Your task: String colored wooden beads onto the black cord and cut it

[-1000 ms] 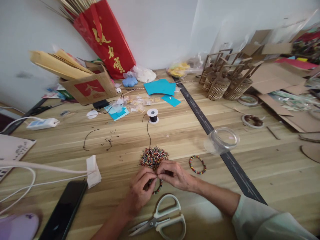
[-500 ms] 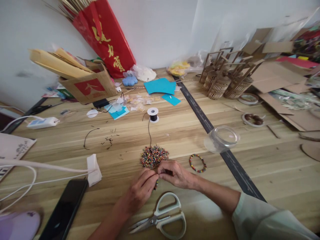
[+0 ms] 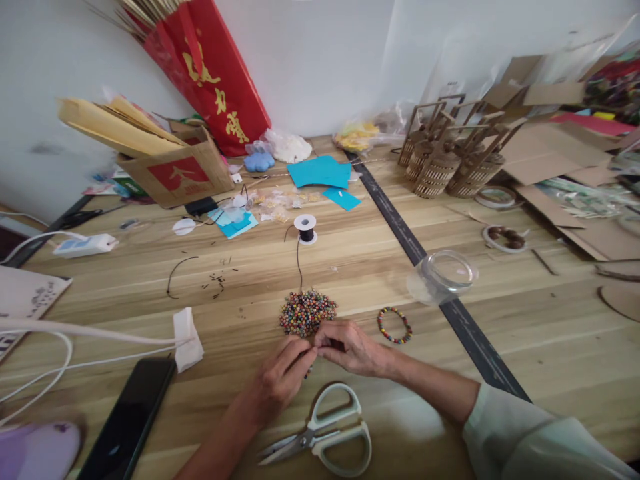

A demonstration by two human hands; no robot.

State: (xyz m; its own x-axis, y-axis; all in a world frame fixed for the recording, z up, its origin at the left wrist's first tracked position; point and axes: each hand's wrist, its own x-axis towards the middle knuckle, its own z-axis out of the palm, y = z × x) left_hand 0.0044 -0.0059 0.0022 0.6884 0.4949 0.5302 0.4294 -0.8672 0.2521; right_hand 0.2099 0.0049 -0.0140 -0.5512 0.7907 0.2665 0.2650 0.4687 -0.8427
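Note:
My left hand (image 3: 284,373) and my right hand (image 3: 350,348) meet fingertip to fingertip at the near edge of a pile of small multicoloured beads (image 3: 307,312). The left is closed in a pinch, and a short string of beads (image 3: 309,372) hangs below its fingers, mostly hidden. Thumb and forefinger of the right hand are pinched too, but what lies between them is too small to make out. Black cord runs from a white spool (image 3: 305,229) down into the pile. A finished-looking bead bracelet (image 3: 395,325) lies right of my right hand. Scissors (image 3: 325,432) with white handles rest below.
A clear plastic jar (image 3: 443,277) lies to the right across a black strip (image 3: 480,347). On the left are a phone (image 3: 130,420), white cables and a power strip (image 3: 85,245). Bamboo baskets (image 3: 440,167), a cardboard box (image 3: 180,170) and a red bag (image 3: 210,80) stand at the back.
The hands stay together in almost the same place. Slightly less of the bead string shows below the left fingers now.

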